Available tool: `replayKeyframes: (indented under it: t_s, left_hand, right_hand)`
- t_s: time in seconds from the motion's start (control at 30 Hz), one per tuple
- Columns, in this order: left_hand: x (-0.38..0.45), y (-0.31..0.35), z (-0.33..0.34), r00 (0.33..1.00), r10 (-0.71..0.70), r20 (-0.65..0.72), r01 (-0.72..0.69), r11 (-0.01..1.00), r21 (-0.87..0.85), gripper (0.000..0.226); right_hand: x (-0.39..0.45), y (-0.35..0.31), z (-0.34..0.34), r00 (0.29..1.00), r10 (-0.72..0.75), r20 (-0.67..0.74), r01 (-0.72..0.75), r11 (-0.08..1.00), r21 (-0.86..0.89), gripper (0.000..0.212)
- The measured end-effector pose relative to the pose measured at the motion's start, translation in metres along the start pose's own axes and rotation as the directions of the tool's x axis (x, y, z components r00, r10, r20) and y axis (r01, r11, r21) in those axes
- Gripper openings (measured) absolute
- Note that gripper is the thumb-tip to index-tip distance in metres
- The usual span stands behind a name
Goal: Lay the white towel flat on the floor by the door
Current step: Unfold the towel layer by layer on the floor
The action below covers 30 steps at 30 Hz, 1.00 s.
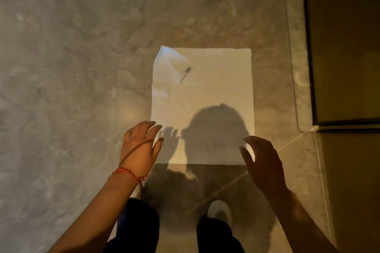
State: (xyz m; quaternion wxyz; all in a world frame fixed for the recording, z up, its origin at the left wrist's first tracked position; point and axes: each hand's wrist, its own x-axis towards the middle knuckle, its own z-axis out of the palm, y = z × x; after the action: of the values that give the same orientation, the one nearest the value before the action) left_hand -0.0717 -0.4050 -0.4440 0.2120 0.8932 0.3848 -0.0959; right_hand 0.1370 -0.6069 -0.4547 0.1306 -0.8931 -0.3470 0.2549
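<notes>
Lying ungripped, white towel (207, 90) beyond both open hands

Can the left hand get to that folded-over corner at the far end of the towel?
Probably yes. Nothing lies between the left hand and the folded corner of the white towel, though it would mean leaning forward.
</notes>
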Motion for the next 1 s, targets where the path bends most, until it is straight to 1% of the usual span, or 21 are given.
replayKeyframes:
  t_s: [0.1, 0.13, 0.2, 0.3, 0.37, 0.4, 0.47, 0.53, 0.63, 0.7, 0.77, 0.83, 0.9, 0.97, 1.0]
  left_hand:
    - [0.018, -0.019, -0.028, 0.999, 0.046, 0.006, -0.046, 0.999, 0.028, 0.045]
    - [0.025, -0.027, -0.038, 0.998, 0.070, -0.001, -0.070, 0.997, 0.035, 0.045]
    - [0.040, -0.044, -0.063, 0.994, 0.109, 0.002, -0.109, 0.994, 0.033, 0.044]
    - [0.068, -0.074, -0.109, 0.988, 0.151, 0.029, -0.151, 0.989, -0.007, 0.046]
    - [0.085, -0.102, -0.140, 0.959, 0.285, 0.005, -0.284, 0.957, 0.058, 0.044]
    - [0.093, -0.117, -0.156, 0.933, 0.361, -0.004, -0.359, 0.928, 0.104, 0.043]
    - [0.112, -0.145, -0.188, 0.893, 0.451, 0.004, -0.447, 0.884, 0.140, 0.043]
    - [0.134, -0.172, -0.218, 0.872, 0.489, -0.002, -0.483, 0.862, 0.157, 0.044]
    - [0.169, -0.197, -0.250, 0.866, 0.499, 0.017, -0.496, 0.854, 0.160, 0.051]
    - [0.191, -0.203, -0.264, 0.883, 0.468, 0.037, -0.468, 0.872, 0.141, 0.055]
    - [0.216, -0.201, -0.271, 0.884, 0.465, 0.045, -0.467, 0.875, 0.131, 0.057]
    - [0.246, -0.191, -0.275, 0.881, 0.464, 0.097, -0.473, 0.870, 0.138, 0.061]
    - [0.282, -0.176, -0.273, 0.859, 0.497, 0.121, -0.511, 0.848, 0.144, 0.067]
    - [0.318, -0.158, -0.271, 0.814, 0.550, 0.185, -0.578, 0.799, 0.166, 0.067]
    - [0.336, -0.149, -0.269, 0.787, 0.583, 0.204, -0.616, 0.763, 0.197, 0.064]
  right_hand:
    - [0.004, -0.020, -0.017, 0.998, 0.059, -0.036, -0.060, 0.998, -0.008, 0.038]
    - [0.006, -0.030, -0.023, 0.995, 0.083, -0.050, -0.083, 0.997, 0.002, 0.036]
    - [0.012, -0.056, -0.033, 0.992, 0.095, -0.087, -0.097, 0.995, -0.026, 0.038]
    - [0.021, -0.107, -0.042, 0.984, 0.129, -0.126, -0.137, 0.989, -0.062, 0.047]
    - [0.027, -0.144, -0.040, 0.972, 0.176, -0.154, -0.186, 0.981, -0.050, 0.046]
    - [0.029, -0.164, -0.039, 0.962, 0.207, -0.181, -0.216, 0.976, -0.035, 0.043]
    - [0.034, -0.202, -0.033, 0.927, 0.289, -0.237, -0.287, 0.957, 0.047, 0.037]
    - [0.046, -0.240, -0.028, 0.890, 0.369, -0.266, -0.340, 0.928, 0.151, 0.036]
    - [0.064, -0.277, -0.020, 0.844, 0.449, -0.293, -0.383, 0.887, 0.258, 0.039]
    - [0.076, -0.290, -0.017, 0.824, 0.472, -0.312, -0.395, 0.875, 0.280, 0.041]
    - [0.092, -0.294, -0.022, 0.791, 0.515, -0.330, -0.422, 0.850, 0.316, 0.038]
    - [0.110, -0.293, -0.027, 0.761, 0.547, -0.349, -0.445, 0.831, 0.334, 0.039]
    - [0.132, -0.289, -0.032, 0.733, 0.561, -0.384, -0.448, 0.824, 0.347, 0.043]
    - [0.159, -0.284, -0.037, 0.713, 0.579, -0.396, -0.460, 0.812, 0.360, 0.047]
    - [0.173, -0.283, -0.039, 0.710, 0.589, -0.386, -0.474, 0.805, 0.358, 0.046]
